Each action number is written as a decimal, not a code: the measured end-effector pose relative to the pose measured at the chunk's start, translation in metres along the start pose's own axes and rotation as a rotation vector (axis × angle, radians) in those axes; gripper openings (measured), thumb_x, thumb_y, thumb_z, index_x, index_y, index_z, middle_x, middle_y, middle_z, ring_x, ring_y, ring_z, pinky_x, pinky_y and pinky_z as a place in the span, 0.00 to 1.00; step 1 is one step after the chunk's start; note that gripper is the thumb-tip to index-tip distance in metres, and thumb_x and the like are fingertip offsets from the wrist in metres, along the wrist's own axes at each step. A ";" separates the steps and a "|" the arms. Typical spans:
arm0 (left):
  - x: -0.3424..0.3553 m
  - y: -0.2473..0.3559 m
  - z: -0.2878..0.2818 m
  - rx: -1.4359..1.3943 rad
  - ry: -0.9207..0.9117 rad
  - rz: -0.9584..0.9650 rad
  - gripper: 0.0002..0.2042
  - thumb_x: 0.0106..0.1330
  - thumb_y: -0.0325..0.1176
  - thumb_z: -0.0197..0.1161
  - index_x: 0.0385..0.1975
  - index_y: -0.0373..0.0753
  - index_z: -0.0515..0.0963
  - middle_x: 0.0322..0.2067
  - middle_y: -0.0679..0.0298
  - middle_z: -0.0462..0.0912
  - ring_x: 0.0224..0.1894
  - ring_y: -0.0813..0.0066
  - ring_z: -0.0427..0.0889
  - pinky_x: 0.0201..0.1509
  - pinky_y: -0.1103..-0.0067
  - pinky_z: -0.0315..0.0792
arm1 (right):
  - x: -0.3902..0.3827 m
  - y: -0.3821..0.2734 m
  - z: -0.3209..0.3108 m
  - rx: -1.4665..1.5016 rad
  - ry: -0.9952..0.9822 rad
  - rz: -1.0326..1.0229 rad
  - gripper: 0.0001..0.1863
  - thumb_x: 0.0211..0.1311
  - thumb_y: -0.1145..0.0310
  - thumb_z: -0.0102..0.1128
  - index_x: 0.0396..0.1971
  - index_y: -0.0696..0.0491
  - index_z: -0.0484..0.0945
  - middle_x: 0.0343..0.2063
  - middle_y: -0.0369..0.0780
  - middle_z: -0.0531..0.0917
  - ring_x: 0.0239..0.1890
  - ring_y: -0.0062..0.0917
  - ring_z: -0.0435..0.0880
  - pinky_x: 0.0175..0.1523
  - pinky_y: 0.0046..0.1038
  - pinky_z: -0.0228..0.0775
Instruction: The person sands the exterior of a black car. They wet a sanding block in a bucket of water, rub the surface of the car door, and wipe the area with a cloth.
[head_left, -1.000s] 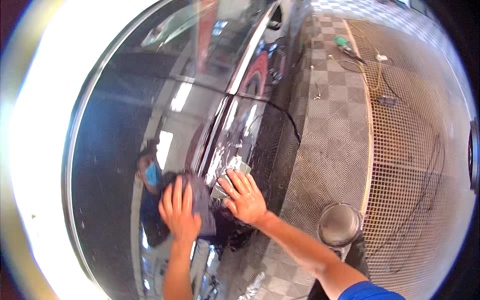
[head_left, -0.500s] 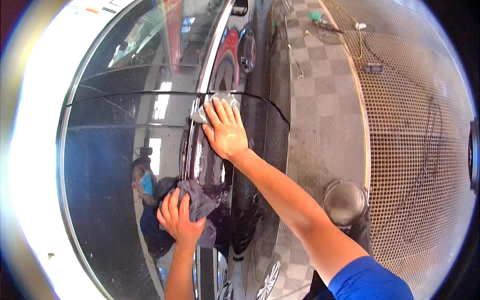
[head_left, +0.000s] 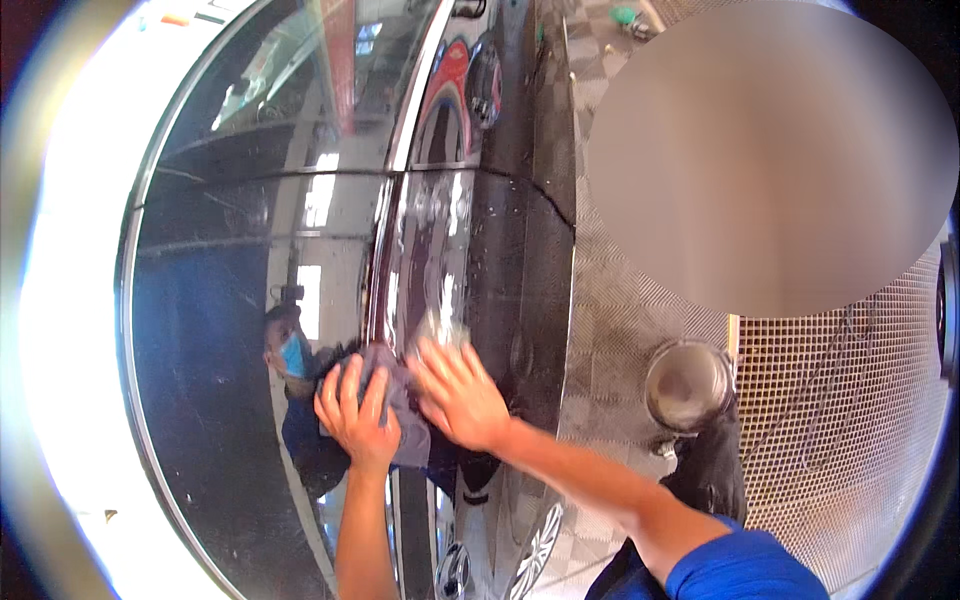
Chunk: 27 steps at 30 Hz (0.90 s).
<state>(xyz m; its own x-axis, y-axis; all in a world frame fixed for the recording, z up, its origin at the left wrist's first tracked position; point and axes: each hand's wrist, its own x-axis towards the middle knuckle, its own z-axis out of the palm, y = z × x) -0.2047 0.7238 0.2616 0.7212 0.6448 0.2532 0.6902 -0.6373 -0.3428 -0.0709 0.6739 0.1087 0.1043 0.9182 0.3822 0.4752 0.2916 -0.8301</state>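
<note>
A glossy black car side [head_left: 435,240] curves along my left, door panel and dark window glass [head_left: 215,320] together. My left hand [head_left: 362,415] presses a bunched dark grey cloth [head_left: 410,438] where the glass meets the panel, fingers bent over it. Just to its right, my right hand [head_left: 465,400] lies on the panel, slightly blurred, fingers nearly straight and close together. Under those fingertips is a thin, pale, see-through sheet or wet pad [head_left: 442,326]; its exact kind is unclear. Wet-looking streaks show on the panel above it.
A door handle [head_left: 486,85] stands out farther up the car. Checkered floor tiles [head_left: 625,300] run alongside, then a tan grating [head_left: 830,390]. A round shiny grey thing [head_left: 688,385] sits beside dark fabric. A large blurred patch hides the upper right.
My right hand has slid down the panel, towards me, with the pale sheet, from the door seam to beside my left hand. The left hand and grey cloth have barely moved.
</note>
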 end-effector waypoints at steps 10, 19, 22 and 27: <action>-0.060 0.012 -0.003 0.068 -0.110 0.105 0.27 0.56 0.47 0.72 0.56 0.45 0.79 0.65 0.48 0.72 0.69 0.34 0.67 0.69 0.39 0.62 | 0.066 0.054 -0.013 -0.047 0.325 0.087 0.34 0.69 0.56 0.59 0.73 0.48 0.67 0.74 0.47 0.66 0.77 0.43 0.62 0.81 0.51 0.48; 0.069 0.004 0.040 -0.039 0.015 0.210 0.21 0.48 0.36 0.68 0.45 0.41 0.80 0.54 0.48 0.75 0.57 0.40 0.74 0.64 0.48 0.68 | 0.155 0.120 -0.058 -0.005 0.451 0.129 0.30 0.76 0.60 0.51 0.74 0.51 0.65 0.77 0.49 0.60 0.79 0.46 0.57 0.82 0.50 0.45; 0.062 -0.009 0.036 0.034 0.048 0.174 0.22 0.49 0.34 0.67 0.48 0.40 0.80 0.57 0.48 0.75 0.60 0.40 0.73 0.65 0.49 0.68 | 0.076 0.109 -0.010 0.194 0.343 0.139 0.31 0.78 0.57 0.46 0.76 0.51 0.62 0.78 0.50 0.59 0.81 0.45 0.54 0.82 0.51 0.42; 0.067 0.006 0.064 -0.053 0.079 0.229 0.21 0.51 0.30 0.63 0.48 0.38 0.80 0.58 0.47 0.76 0.60 0.40 0.74 0.67 0.49 0.67 | 0.089 0.264 0.007 0.214 0.605 0.749 0.33 0.80 0.53 0.43 0.73 0.63 0.62 0.73 0.59 0.64 0.77 0.51 0.60 0.81 0.46 0.48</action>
<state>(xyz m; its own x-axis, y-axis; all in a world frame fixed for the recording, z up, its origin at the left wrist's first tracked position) -0.1559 0.7899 0.2186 0.8603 0.4470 0.2450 0.5085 -0.7859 -0.3518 0.0580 0.8341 -0.0793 0.7716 0.6107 -0.1780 -0.0574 -0.2119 -0.9756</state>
